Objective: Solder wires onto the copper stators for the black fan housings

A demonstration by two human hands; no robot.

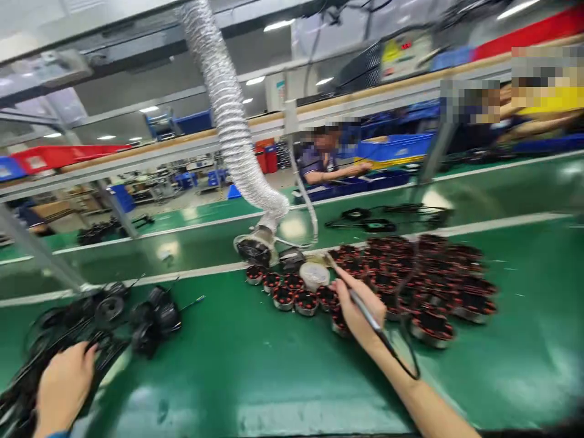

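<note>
My right hand (362, 313) grips a soldering iron (368, 315) like a pen, its tip by a round pale tub (314, 275). A dark cord trails from the iron past my wrist. Around and under this hand stand many round motor stators (431, 328), black and red on top with silvery sides. At the lower left, my left hand (66, 383) is curled over a heap of black cables (27, 380), fingers partly hidden. Black round housings (157, 316) with short leads lie just beyond it, blurred.
A silver flexible duct (228, 115) hangs down to a hood (258, 246) at the green bench's (219, 377) back strip. Black cable coils (378, 222) lie on the belt beyond. Across it sits a person (322, 158) near blue bins (395, 148). Slanted metal posts (41, 246) rise at left.
</note>
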